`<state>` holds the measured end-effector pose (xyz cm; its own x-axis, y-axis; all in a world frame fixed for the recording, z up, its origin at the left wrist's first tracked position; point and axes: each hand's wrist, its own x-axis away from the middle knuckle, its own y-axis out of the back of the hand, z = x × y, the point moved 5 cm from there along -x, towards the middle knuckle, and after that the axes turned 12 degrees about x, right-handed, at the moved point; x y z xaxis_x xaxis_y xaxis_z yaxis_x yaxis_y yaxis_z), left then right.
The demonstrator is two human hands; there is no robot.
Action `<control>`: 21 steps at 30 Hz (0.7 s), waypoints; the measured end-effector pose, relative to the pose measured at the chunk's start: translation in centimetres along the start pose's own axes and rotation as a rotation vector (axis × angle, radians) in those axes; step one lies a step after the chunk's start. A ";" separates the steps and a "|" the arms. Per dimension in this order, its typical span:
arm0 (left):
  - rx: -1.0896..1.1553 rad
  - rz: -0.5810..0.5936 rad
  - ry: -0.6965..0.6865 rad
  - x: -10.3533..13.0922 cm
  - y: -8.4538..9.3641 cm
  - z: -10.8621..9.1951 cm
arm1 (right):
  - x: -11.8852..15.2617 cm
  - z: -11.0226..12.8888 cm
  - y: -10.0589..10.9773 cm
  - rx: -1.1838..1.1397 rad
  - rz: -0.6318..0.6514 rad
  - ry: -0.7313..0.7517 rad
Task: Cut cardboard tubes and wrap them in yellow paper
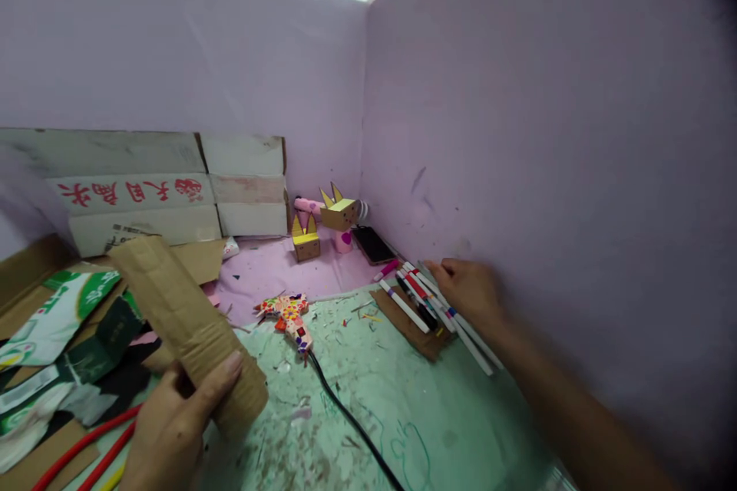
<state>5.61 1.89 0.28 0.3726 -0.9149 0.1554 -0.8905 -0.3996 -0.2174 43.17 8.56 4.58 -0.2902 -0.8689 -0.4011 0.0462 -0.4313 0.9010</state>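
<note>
Gripping a cardboard strip (190, 330), left hand (173, 422); right hand (469, 291) touches markers (426, 299).

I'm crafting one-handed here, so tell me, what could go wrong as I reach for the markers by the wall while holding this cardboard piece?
1. The markers lie loosely bunched on a cardboard scrap; the right hand reaching in could scatter or roll them.
2. The left hand grips only the lower end of the cardboard piece, so it might tip or slip.
3. The glue gun and its black cord lie between both hands; a forearm could snag the cord.
</note>
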 end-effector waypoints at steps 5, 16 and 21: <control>-0.117 0.021 -0.038 0.0 0.1 -0.3 | -1.5 1.8 -3.6 0.114 0.248 0.095; -0.079 0.067 -0.103 0.5 -0.7 -1.4 | -2.7 2.7 -3.6 0.110 0.371 0.113; -0.113 0.055 -0.132 1.3 -1.1 -1.7 | -1.5 3.3 0.1 -0.236 0.373 0.147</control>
<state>6.63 1.24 2.31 0.3465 -0.9379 0.0168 -0.9315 -0.3461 -0.1115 40.41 10.59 5.82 -0.0746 -0.9930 -0.0915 0.3429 -0.1117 0.9327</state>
